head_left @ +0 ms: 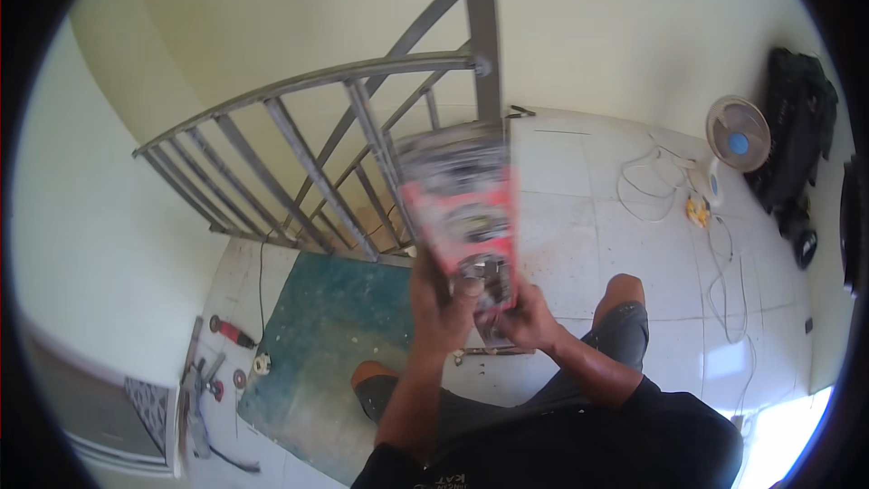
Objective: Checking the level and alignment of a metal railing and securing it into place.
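Note:
In front of my lap I hold a long printed box (pixel 459 217), mostly red with black and grey pictures. It tilts away from me, and its far part is smeared by motion. My left hand (pixel 444 308) grips the near left side, thumb on the printed face. At the near right corner my right hand (pixel 529 315) closes round the lower end, its fingertips partly hidden. A greyish piece (pixel 493 331) shows below that end; I cannot tell whether it belongs to the box. Just beyond stands a grey metal railing (pixel 290 140), its post behind the box's far end.
A worn green mat (pixel 317 335) covers white floor tiles left of my legs. Beside it lie a red power tool (pixel 233 333) and a grey tool with a cable (pixel 197 407). To the right are a fan (pixel 738 134), loose white cords (pixel 661 183) and a black bag (pixel 792 122).

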A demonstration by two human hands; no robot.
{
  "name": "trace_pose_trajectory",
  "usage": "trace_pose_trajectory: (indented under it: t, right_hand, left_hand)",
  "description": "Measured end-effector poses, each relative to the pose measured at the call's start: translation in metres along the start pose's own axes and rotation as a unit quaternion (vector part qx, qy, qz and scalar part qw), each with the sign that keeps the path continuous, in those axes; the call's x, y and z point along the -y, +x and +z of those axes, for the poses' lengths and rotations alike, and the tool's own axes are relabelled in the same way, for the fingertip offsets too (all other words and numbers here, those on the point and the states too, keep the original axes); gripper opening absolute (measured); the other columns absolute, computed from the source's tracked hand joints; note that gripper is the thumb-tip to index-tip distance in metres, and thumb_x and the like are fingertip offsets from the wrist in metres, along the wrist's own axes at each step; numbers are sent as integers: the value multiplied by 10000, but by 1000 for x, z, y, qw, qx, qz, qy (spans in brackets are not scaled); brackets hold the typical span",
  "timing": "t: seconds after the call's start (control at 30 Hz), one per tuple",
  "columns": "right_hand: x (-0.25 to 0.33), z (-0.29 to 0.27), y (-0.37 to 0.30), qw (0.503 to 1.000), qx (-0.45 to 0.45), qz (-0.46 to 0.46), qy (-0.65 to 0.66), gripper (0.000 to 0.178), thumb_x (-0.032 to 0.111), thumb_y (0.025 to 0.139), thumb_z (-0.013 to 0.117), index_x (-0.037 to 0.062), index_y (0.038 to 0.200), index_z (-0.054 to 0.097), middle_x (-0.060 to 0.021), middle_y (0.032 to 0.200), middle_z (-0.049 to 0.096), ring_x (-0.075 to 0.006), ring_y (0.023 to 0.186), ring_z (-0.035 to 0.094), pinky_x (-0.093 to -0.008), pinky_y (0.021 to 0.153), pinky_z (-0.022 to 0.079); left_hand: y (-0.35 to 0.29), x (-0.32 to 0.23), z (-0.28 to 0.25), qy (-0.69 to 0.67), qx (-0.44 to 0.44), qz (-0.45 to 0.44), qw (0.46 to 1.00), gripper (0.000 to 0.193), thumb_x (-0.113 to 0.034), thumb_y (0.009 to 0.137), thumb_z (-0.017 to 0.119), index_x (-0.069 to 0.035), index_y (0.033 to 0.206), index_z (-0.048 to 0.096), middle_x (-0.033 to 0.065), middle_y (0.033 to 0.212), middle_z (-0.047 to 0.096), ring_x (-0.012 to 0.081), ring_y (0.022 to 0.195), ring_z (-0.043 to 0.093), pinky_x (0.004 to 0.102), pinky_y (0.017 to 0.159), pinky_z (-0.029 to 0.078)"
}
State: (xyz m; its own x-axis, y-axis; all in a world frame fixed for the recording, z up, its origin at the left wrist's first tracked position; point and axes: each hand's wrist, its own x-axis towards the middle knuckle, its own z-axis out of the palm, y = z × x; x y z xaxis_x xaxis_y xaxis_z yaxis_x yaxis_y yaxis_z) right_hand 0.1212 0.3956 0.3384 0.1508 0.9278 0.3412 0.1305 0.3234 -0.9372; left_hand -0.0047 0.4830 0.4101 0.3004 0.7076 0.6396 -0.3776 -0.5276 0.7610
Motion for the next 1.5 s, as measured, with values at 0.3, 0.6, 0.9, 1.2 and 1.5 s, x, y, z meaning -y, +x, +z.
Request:
trace_pose_trajectory:
  t: [0.3, 0.6, 0.9, 1.2, 1.5]
  right_hand:
    - [18, -89, 102, 963, -249, -94, 35, 380, -21, 784, 637, -2, 1130, 482, -61, 902, 620, -113, 752, 594, -266, 656, 514]
    - [11, -105, 147, 968, -230, -89, 56, 388, -30, 761, 669, -6, 1116, 514, -54, 933, 626, -107, 819, 580, -269, 745, 495]
    - [10, -110, 149, 971, -217, -95, -22, 528, -21, 685, 740, -10, 1154, 499, -57, 983, 623, -115, 886, 579, -281, 796, 498]
    - [16, -105, 148, 973, -221, -70, -11, 545, -25, 666, 760, -8, 1145, 501, -59, 990, 622, -110, 878, 573, -279, 797, 500]
    - [14, -108, 146, 974, -221, -45, 1, 515, -18, 673, 760, -12, 1120, 505, -56, 967, 626, -106, 842, 577, -273, 768, 503]
  left_hand:
    - [250, -12, 16, 290, 114, 290, 905, 572, -473, 821, 589, 16, 1116, 541, 178, 1054, 580, 305, 1022, 553, 384, 885, 413]
    - [260, 1, 47, 489, 230, 109, 835, 679, -730, 791, 402, -123, 871, 695, 86, 719, 650, 290, 775, 634, 400, 664, 477]
    - [256, 1, 48, 461, 243, 113, 846, 682, -726, 667, 585, -111, 939, 700, 51, 780, 684, 239, 791, 654, 360, 692, 495]
    - [255, 2, 51, 503, 238, 85, 826, 752, -756, 569, 641, -107, 944, 703, 48, 786, 690, 222, 772, 662, 348, 690, 502]
    - [254, 0, 55, 507, 242, 74, 824, 770, -762, 555, 645, -90, 926, 701, 40, 761, 683, 210, 762, 658, 336, 690, 499]
